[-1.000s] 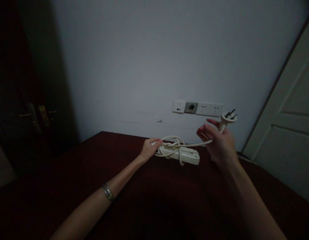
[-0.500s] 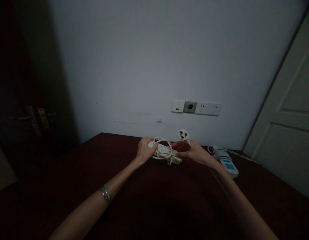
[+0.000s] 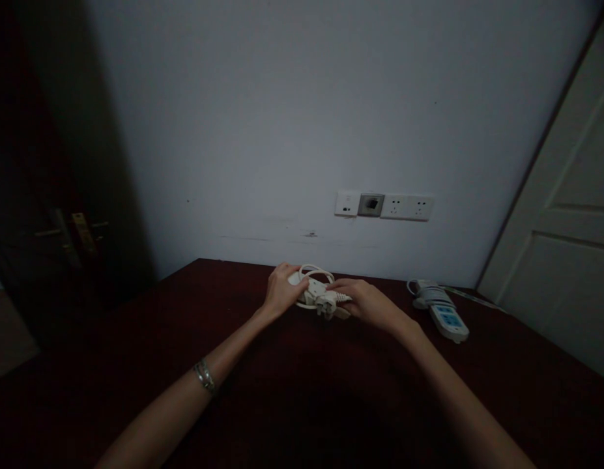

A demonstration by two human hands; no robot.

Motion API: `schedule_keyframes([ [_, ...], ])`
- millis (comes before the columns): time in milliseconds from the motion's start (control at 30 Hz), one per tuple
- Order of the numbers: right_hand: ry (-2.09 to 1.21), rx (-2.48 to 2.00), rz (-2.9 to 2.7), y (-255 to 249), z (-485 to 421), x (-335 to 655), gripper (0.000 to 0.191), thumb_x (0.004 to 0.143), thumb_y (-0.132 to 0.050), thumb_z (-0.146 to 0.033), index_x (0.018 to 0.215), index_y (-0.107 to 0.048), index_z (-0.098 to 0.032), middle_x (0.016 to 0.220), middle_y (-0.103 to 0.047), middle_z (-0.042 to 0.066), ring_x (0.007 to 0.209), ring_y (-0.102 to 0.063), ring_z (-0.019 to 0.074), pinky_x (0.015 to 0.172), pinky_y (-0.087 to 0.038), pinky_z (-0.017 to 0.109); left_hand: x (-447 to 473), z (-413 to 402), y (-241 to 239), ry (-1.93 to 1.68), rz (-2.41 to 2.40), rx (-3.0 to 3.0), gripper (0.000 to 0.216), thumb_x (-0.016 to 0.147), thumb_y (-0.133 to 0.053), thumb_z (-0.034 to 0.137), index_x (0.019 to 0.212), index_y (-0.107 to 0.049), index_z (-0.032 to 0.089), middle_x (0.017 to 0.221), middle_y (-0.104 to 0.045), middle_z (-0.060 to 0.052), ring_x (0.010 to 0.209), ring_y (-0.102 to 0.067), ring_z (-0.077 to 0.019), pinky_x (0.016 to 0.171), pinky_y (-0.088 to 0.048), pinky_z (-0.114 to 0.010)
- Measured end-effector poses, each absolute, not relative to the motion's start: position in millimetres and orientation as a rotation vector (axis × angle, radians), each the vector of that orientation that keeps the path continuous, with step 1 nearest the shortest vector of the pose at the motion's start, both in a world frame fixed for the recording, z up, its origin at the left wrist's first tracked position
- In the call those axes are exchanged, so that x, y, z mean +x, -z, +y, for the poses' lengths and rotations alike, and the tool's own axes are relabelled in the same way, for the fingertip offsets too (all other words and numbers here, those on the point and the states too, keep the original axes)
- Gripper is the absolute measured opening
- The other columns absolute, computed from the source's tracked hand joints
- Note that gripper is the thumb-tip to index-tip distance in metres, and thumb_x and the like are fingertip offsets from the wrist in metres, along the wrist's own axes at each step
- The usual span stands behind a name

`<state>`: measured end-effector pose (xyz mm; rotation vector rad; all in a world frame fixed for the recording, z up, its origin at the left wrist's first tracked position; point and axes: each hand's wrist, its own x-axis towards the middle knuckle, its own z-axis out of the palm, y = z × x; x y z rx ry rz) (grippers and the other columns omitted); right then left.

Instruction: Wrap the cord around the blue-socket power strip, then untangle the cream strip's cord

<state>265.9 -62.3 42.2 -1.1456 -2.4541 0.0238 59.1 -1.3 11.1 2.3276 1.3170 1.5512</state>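
Above the dark red tabletop (image 3: 243, 378), my left hand (image 3: 281, 291) is closed around the left end of a white power strip (image 3: 317, 286). Loops of its white cord (image 3: 314, 268) stand over the strip's top. My right hand (image 3: 367, 303) is closed at the strip's right end, by the ribbed neck of the cord's plug (image 3: 327, 303). The plug hangs in front of the strip with its prongs toward me. Fingers of my right hand are partly hidden behind the plug and strip.
A second power strip (image 3: 448, 320), its cord wound around it, lies to the right on the table. Wall sockets (image 3: 406, 207) and a grey wall plate (image 3: 371, 204) are behind. A white door (image 3: 570, 215) stands right; a dark door with a brass handle plate (image 3: 81, 231) is left.
My right hand has turned and moved left and down, bringing the plug from above the hand to the front of the strip. My left hand keeps its hold.
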Motion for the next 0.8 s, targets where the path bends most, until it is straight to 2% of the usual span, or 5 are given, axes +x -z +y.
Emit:
schedule_keyframes([
  [167,-0.091,-1.119,-2.338,-45.1,-61.9,272.5,0.029,0.077,-0.046,-0.01,0.094,-0.067,-0.018,0.095,-0.065,0.008,0.087,-0.056,0.0197,0.078,-0.042,0.03,52.5,5.7,-9.3,-1.569,1.114,2.276,0.028,0.074,-0.062,0.032,0.093,-0.07,0.012,0.082,-0.063,-0.007,0.077,-0.059,-0.0167,0.075,-0.046,-0.029],
  [333,-0.418,-1.027,-2.237,-53.0,-64.9,277.2,0.017,0.078,-0.049,-0.021,0.073,-0.064,-0.014,0.076,-0.062,0.004,0.07,-0.054,0.0158,0.065,-0.041,0.026,51.8,7.2,-5.1,-1.486,0.921,2.224,0.027,0.074,-0.063,0.035,0.086,-0.071,0.013,0.084,-0.067,-0.009,0.078,-0.061,-0.0176,0.072,-0.047,-0.029],
  [500,-0.811,-1.072,-1.987,-58.1,-69.2,280.0,0.024,0.074,-0.059,-0.034,0.062,-0.06,-0.014,0.055,-0.053,-0.001,0.049,-0.046,0.0102,0.049,-0.036,0.022,52.6,8.2,-2.5,-1.396,0.813,2.15,0.029,0.075,-0.061,0.036,0.087,-0.071,0.012,0.087,-0.068,-0.01,0.08,-0.062,-0.0185,0.07,-0.047,-0.027],
  [633,-0.952,-0.932,-1.771,-68.1,-75.7,296.1,0.03,0.07,-0.065,-0.043,0.067,-0.063,-0.013,0.06,-0.062,0.004,0.047,-0.052,0.0109,0.045,-0.039,0.023,47.0,14.2,2.6,-1.389,0.845,2.117,0.027,0.076,-0.059,0.033,0.086,-0.072,0.011,0.086,-0.069,-0.01,0.079,-0.062,-0.0189,0.07,-0.046,-0.027],
  [800,-1.008,-0.934,-1.613,-86.4,-93.0,333.3,0.031,0.065,-0.071,-0.044,0.067,-0.065,-0.013,0.054,-0.061,0.007,0.031,-0.043,0.0078,0.031,-0.027,0.02,35.9,24.2,8.3,-1.439,0.972,2.011,0.02,0.067,-0.06,0.025,0.076,-0.073,0.012,0.079,-0.069,-0.009,0.077,-0.061,-0.0196,0.071,-0.045,-0.028],
])
